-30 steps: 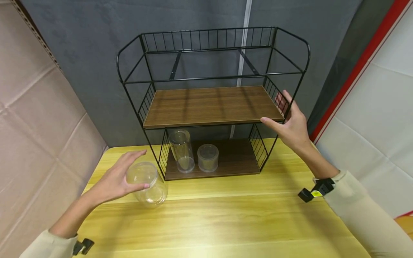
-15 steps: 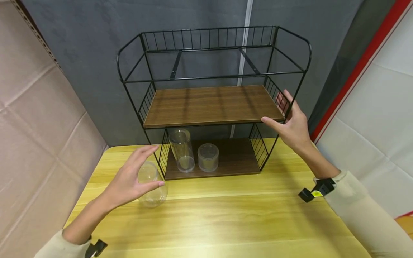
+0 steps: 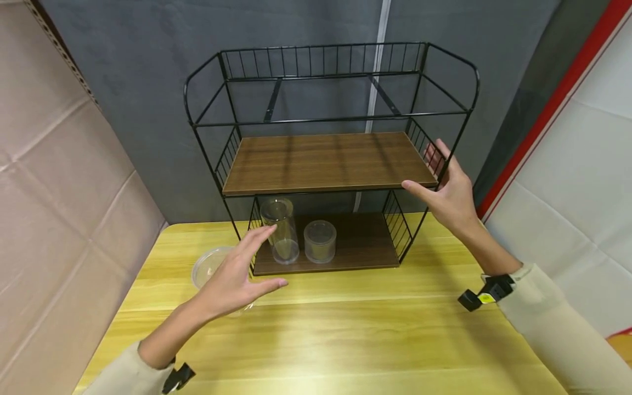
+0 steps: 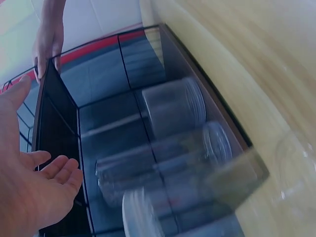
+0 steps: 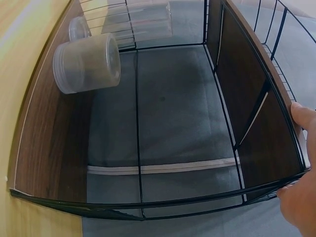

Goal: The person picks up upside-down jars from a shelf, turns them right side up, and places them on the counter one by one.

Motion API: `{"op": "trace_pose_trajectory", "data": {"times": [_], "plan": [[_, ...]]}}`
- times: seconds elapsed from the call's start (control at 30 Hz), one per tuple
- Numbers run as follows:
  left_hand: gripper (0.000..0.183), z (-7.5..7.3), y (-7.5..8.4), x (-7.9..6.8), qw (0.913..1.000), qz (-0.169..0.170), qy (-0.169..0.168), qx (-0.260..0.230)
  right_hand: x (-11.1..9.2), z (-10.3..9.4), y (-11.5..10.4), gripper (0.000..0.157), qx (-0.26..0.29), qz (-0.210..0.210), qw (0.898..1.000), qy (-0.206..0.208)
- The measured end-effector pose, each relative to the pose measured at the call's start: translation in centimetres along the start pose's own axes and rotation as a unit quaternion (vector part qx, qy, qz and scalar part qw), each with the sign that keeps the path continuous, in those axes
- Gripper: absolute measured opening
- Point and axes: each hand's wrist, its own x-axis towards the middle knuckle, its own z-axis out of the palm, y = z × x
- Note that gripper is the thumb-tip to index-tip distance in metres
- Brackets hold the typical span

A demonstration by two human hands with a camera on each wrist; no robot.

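My left hand (image 3: 234, 288) is held over the table with thumb and fingers spread apart, nothing between them. Behind it, partly hidden, stands a wide clear jar (image 3: 204, 267) beside the rack's left front corner; in the left wrist view the jar's pale lid (image 4: 139, 215) shows. On the bottom shelf (image 3: 367, 241) of a black wire rack (image 3: 340, 119) are a tall clear jar (image 3: 277, 211) and a short clear jar (image 3: 320, 244), side by side toward the left. My right hand (image 3: 450, 197) grips the rack's right side, thumb at the front edge of the middle shelf (image 3: 331, 162).
The rack stands at the back of the yellow wood table (image 3: 345, 329), against a grey cloth wall (image 3: 316, 22). Pale panels rise to the left and right, the right one with a red edge (image 3: 548, 115). The rack's top tier is a bare frame with two crossbars.
My left hand has moved right from the wide jar, which stays on the table, to in front of the rack's lower left corner. The right hand keeps its place on the rack.
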Motion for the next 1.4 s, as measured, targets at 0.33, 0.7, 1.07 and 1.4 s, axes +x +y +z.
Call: {"op": "trace_pose_trajectory", "data": {"times": [0.33, 0.7, 1.07, 1.4], "plan": [[0.104, 3.6, 0.3, 2.0, 0.9990, -0.028, -0.026, -0.021, 0.0, 0.0, 0.1, 0.100, -0.002, -0.006, 1.000, 0.001], [0.106, 7.3, -1.1, 3.9, 0.9970, -0.070, -0.027, -0.019, 0.1, 0.1, 0.3, 0.100, -0.002, -0.015, 1.000, 0.004], [0.108, 9.8, -2.0, 5.8, 0.9928, -0.115, -0.014, -0.031, 0.0, 0.2, 0.4, 0.099, -0.007, -0.011, 1.000, 0.006], [0.109, 11.9, -2.8, 6.9, 0.9885, -0.143, 0.007, -0.049, 0.0, 0.1, 0.7, 0.101, -0.003, -0.014, 1.000, 0.006]]}}
